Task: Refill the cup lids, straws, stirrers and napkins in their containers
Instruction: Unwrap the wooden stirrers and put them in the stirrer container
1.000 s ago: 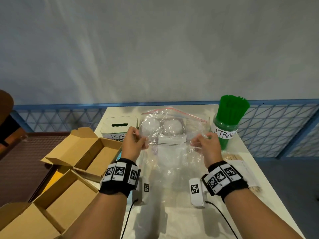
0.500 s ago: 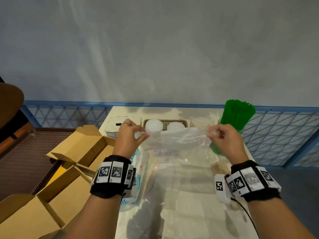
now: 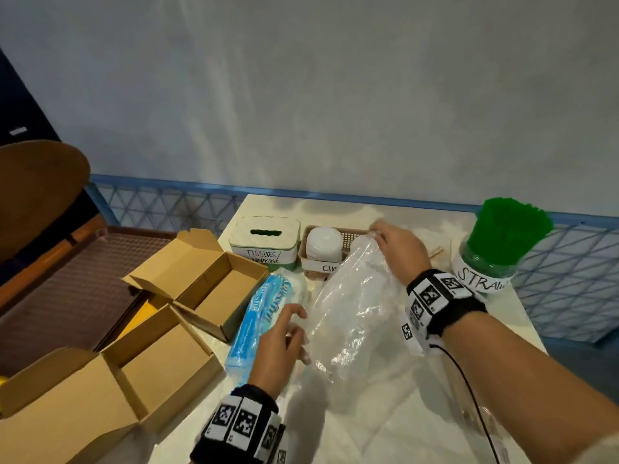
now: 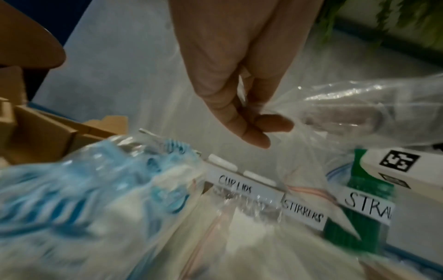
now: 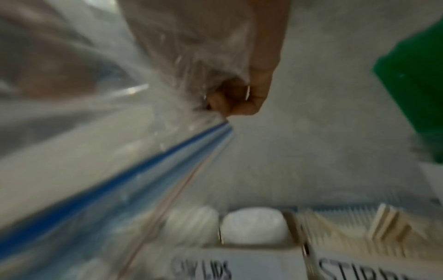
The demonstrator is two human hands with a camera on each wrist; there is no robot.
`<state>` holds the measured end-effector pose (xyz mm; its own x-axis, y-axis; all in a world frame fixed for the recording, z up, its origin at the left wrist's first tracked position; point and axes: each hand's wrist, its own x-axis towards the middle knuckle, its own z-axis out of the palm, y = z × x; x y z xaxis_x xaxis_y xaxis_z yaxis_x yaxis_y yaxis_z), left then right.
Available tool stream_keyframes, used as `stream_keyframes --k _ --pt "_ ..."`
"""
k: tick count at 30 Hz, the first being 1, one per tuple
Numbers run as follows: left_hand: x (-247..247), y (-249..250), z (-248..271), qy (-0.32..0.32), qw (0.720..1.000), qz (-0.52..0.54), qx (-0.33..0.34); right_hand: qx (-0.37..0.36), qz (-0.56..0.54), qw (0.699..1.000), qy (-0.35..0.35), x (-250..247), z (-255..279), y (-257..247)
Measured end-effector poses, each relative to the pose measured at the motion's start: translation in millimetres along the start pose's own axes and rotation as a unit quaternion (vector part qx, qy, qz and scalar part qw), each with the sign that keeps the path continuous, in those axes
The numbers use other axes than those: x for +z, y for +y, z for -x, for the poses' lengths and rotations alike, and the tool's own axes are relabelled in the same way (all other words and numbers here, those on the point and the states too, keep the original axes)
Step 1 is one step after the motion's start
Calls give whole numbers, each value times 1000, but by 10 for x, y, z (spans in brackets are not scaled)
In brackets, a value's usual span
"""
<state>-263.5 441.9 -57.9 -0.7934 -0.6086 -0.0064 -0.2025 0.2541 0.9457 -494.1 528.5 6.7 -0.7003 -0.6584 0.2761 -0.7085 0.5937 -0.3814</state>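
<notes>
My right hand (image 3: 376, 231) pinches the top corner of a clear zip bag (image 3: 351, 303) and holds it up over the cup-lid basket (image 3: 348, 234); in the right wrist view that hand (image 5: 230, 102) is bunched on the plastic (image 5: 95, 151). My left hand (image 3: 298, 324) is at the bag's lower left edge, and its thumb and fingers (image 4: 251, 132) pinch the film (image 4: 359, 113). White lids (image 3: 324, 244) sit in the basket. A blue napkin pack (image 3: 264, 316) lies under my left hand. The tissue box (image 3: 264, 242) stands at the back left and the green straw jar (image 3: 495, 249) at the right.
Two open cardboard boxes (image 3: 201, 279) (image 3: 110, 380) lie at the table's left edge. Wooden stirrers (image 3: 435, 252) show behind my right wrist. A blue mesh fence (image 3: 569, 279) runs behind the table, with a wall beyond it. A brown chair (image 3: 40, 185) stands far left.
The bag was stretched level between both hands. My right hand has lifted its corner toward the basket, and my left hand has dropped to the bag's lower left, so the bag hangs slanted.
</notes>
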Motion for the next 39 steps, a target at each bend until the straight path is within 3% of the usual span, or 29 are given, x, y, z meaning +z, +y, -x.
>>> stream_keyframes --k 2,6,7,10,12,14,15,17,20,23,28,33,39 --pt "21 -225 42 16 999 -16 -39 5 15 999 -43 201 -29 -19" --pt "124 -473 97 84 992 -37 -82 -25 -74 996 42 424 168 -225" --pt "153 -498 103 90 991 -46 -90 -52 -91 994 30 488 295 -276" --pt "234 -568 154 93 983 -137 -78 -99 -29 986 -130 790 752 -331" --pt "260 -634 173 116 952 -284 -6 -66 37 968 -240 1011 926 -225" --pt "324 -644 140 113 889 -441 52 -55 84 952 -290 1174 972 -93" --pt "372 -595 108 109 865 -481 89 -60 103 945 -306 1227 974 -42" --pt "496 -525 26 64 848 -510 132 -71 126 929 -340 1275 966 7" --pt "711 -650 -94 -56 850 -520 65 -88 151 910 -375 1304 967 46" --pt "840 -938 -90 -119 850 -513 17 -74 115 923 -359 1335 960 113" --pt "948 -1232 -48 -69 889 -451 17 -47 103 936 -333 1413 912 165" --pt "1023 -1417 -81 -14 878 -476 55 -18 106 924 -367 1550 836 237" --pt "1051 -1449 -94 -8 887 -458 57 -12 111 916 -386 1632 783 245"
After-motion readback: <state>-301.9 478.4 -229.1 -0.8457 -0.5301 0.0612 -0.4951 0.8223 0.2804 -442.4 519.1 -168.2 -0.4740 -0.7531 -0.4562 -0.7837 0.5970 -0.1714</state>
